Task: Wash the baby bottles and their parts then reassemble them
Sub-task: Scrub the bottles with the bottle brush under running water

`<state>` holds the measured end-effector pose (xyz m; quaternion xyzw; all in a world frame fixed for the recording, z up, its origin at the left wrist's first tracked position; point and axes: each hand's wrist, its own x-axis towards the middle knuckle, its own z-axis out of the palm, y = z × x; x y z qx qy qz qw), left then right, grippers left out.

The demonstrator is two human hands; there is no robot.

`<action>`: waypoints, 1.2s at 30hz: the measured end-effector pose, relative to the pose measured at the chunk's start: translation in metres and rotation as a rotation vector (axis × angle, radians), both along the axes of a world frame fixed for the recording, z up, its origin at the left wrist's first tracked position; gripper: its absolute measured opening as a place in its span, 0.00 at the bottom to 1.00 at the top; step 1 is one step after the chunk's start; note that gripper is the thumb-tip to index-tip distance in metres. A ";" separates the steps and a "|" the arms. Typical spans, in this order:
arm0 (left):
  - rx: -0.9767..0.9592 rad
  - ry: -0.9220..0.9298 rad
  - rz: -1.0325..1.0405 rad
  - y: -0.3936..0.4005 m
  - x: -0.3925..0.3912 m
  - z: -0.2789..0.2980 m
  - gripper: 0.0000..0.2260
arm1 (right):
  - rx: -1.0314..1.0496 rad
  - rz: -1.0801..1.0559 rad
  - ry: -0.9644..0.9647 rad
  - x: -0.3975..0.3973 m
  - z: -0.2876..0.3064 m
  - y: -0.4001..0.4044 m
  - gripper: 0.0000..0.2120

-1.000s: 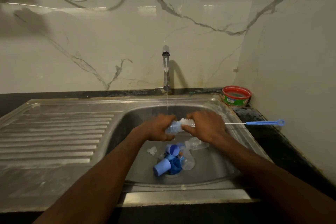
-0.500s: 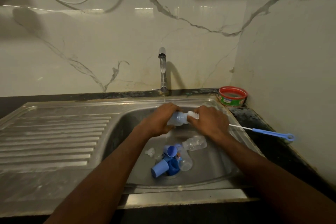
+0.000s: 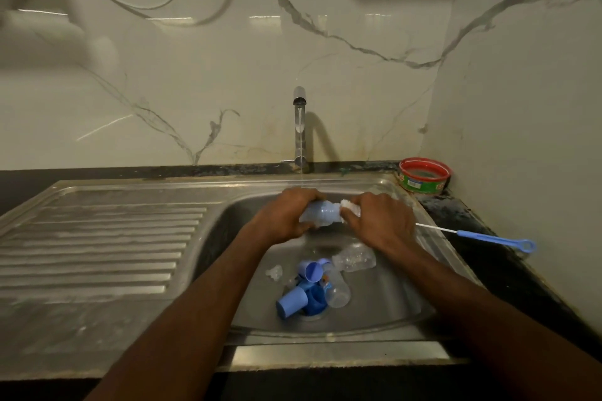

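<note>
Steel sink (image 3: 407, 312): seen from the head view, with a ribbed drainboard (image 3: 97, 247) on its left side.
Tap (image 3: 299, 127): mounted at the back wall; a thin stream of water is seen falling onto the hands.
Held bottle (image 3: 321, 213): a clear, bluish baby bottle is held on its side above the basin, under the stream.
Left hand (image 3: 286, 218): curled round the bottle's body.
Right hand (image 3: 381, 221): closed round a bottle brush (image 3: 488, 237) at the bottle's mouth; white bristles (image 3: 348, 205) are visible there, and the wire and blue handle stick out to the right over the counter.
Basin floor: a second clear bottle (image 3: 355, 259) is lain near the right forearm; a third bottle (image 3: 337, 291) is lain beside the drain.
Blue parts (image 3: 304, 290): caps and collars are piled over the drain.
Clear teat (image 3: 274, 271): lain just left of the pile.
Red-rimmed tub (image 3: 423, 176): placed on the dark counter in the corner.
</note>
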<state>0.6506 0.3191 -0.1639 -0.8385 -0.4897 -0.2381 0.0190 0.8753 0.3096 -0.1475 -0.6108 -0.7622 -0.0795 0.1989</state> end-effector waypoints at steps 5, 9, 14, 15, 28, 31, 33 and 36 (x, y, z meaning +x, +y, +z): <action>0.176 0.123 0.119 0.007 -0.003 -0.009 0.41 | -0.066 0.292 -0.009 -0.002 -0.002 -0.005 0.17; -0.214 -0.093 -0.031 0.005 -0.005 -0.027 0.47 | 0.029 0.246 0.022 -0.002 -0.001 -0.007 0.18; -0.098 0.070 0.013 0.008 -0.004 -0.020 0.27 | 0.018 0.179 -0.086 0.003 -0.001 -0.004 0.20; -0.059 0.088 0.047 0.010 -0.008 -0.018 0.26 | 0.022 0.200 -0.131 0.004 0.001 -0.003 0.20; 0.064 -0.039 0.045 0.003 -0.028 -0.009 0.27 | 0.037 0.403 -0.152 0.022 0.008 0.012 0.17; -0.033 -0.020 -0.054 0.000 -0.020 -0.012 0.28 | 0.084 0.415 -0.197 0.013 0.005 0.008 0.17; -0.048 -0.031 -0.062 -0.001 -0.017 -0.013 0.28 | 0.095 0.420 -0.177 0.008 0.003 0.006 0.16; -0.018 -0.091 0.079 0.002 -0.023 -0.014 0.30 | 0.099 0.415 -0.150 0.015 0.007 0.007 0.15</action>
